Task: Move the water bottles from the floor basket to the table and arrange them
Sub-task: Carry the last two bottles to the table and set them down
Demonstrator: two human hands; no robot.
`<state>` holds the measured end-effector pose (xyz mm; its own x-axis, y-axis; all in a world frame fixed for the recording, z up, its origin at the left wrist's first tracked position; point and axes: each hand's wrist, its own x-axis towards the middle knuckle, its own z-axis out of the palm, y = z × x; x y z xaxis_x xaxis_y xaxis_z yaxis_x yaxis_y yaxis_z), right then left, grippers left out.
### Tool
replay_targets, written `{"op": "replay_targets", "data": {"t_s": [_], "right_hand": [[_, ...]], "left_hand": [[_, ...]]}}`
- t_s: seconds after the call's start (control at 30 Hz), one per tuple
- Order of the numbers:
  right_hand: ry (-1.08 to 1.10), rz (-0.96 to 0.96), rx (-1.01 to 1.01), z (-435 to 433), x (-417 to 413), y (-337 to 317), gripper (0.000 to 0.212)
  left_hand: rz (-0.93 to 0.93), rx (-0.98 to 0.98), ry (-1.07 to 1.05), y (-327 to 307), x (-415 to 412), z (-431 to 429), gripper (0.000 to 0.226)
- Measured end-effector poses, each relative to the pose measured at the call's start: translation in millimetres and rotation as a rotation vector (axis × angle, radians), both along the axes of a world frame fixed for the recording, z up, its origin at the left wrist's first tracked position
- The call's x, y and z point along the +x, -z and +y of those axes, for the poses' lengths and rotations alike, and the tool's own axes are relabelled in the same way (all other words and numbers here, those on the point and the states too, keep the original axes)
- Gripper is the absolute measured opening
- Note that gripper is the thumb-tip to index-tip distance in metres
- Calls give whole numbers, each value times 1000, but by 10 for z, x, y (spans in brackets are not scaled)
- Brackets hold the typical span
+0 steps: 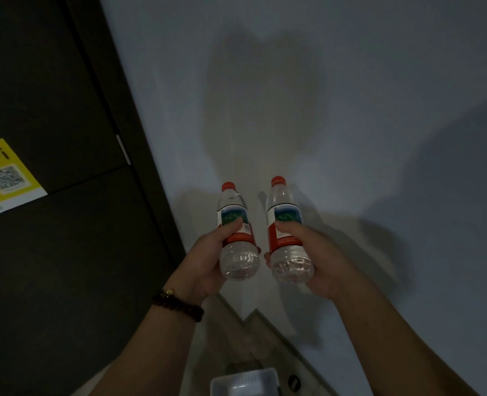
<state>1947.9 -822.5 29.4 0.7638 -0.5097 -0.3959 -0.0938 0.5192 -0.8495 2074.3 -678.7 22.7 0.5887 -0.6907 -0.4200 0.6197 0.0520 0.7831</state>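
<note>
I hold two clear water bottles with red caps and red-and-white labels out in front of me, in a dim corner of the room. My left hand [208, 258] grips the left bottle [235, 224] around its label. My right hand [313, 252] grips the right bottle [285, 224] the same way. Both bottles tilt away from me, caps toward the wall, bases toward the camera. The two bottles are side by side with a small gap between them. The white floor basket [245, 381] shows at the bottom edge, below my arms. No table is in view.
A dark door or cabinet [51, 195] fills the left side and carries a yellow Wi-Fi sticker [2, 175]. Pale walls [351, 110] meet in a corner straight ahead. A strip of light floor [236, 338] runs below, with a small dark object [293, 382] beside the basket.
</note>
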Motion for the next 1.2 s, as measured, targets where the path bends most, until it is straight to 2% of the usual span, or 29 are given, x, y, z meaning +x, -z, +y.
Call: {"op": "replay_targets", "data": {"t_s": [0.27,0.43,0.53,0.67,0.83,1.0,1.2], "right_hand": [[128,23,95,375,75,16,43],[301,121,-2,679,98,97,36],[408,118,18,885,-13,114,30],[570,167,3,1156,-315,209,35],[814,214,16,1533,-945,265,32],[1092,210,-2,1928,-1655,218,36],[1389,212,-25,2484,-2561,135,41]], "left_hand": [[93,-28,182,-159,132,236,41],[81,4,321,-81,316,445,48],[76,10,421,-29,400,520,51],[85,33,524,65,353,463,56],[-45,149,617,145,-185,291,43],[-212,169,908,213,-1008,141,67],[-317,133,1226,171,-2230,221,58]]}}
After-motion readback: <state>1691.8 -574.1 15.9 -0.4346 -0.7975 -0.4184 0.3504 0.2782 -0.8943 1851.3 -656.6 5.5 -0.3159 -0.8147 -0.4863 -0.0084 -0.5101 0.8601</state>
